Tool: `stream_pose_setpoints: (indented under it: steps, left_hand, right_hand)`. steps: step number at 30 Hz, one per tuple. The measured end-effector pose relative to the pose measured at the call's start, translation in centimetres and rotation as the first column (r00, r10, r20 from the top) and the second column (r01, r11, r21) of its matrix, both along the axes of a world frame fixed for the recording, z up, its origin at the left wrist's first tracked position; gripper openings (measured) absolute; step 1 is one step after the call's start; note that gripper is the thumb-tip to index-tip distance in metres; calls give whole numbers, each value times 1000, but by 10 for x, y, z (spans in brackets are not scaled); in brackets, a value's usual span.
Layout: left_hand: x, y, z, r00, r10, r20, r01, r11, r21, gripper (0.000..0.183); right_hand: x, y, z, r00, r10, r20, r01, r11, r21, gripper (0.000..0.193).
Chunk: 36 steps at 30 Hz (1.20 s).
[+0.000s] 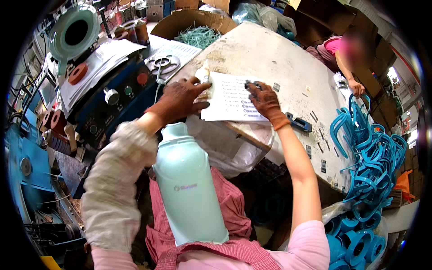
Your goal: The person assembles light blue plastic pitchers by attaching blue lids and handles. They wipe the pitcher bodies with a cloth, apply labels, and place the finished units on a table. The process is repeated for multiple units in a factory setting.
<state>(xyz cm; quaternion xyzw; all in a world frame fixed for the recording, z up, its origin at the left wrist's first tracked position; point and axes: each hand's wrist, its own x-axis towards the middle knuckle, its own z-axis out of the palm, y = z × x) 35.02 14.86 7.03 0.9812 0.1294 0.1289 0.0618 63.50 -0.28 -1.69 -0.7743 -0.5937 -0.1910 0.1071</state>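
My left hand (181,100), in a brown glove, reaches over the table's near-left corner with thumb and fingers apart. Close to its fingertips stands a small pale bottle (203,73), partly hidden; I cannot tell whether they touch. My right hand (265,100), gloved in brown with dark-stained fingertips, rests at the right side of a white printed sheet (227,101), its fingers stretched out. Between my forearms, a pale green thermos flask body (191,193) leans on my lap against a red checked apron (229,193), with a small printed mark on its front.
A blue clamp-like tool (299,123) and small dark label pieces lie on the white table (252,49). Blue plastic handles (364,148) pile at the right, where a co-worker's hand (357,88) grips one. A control box (110,96) stands left; blue rings (357,247) fill a bag below right.
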Motion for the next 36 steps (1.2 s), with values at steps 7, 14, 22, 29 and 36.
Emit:
stream_pose_setpoints:
  steps: [7,14,22,29,36]
  left_hand:
    - [94,79,-90,968,241,-68,-250,914,-318,45]
    - [100,51,-83,958,264,112,-205,903,-378,37]
    - [98,24,-49,961,78,-266,-136,969,-208,49]
    - [-25,38,70,986,144,84,-165,914,370,36]
    - [-189,65,143,797,531,289,-574,516,635,58]
  right_hand:
    - [3,32,-50,987,-115,-117,111,993,-40,48]
    - [-7,28,-39,953,-253,-167,235,964,-122,51]
    - [-26,37,2,940,-340,-5,328,910,-252,52]
    - [-151,67,24,666,378,-643,-564,820,-103,50]
    - [-214,169,24,345,867,-360,-726,3,-688,99]
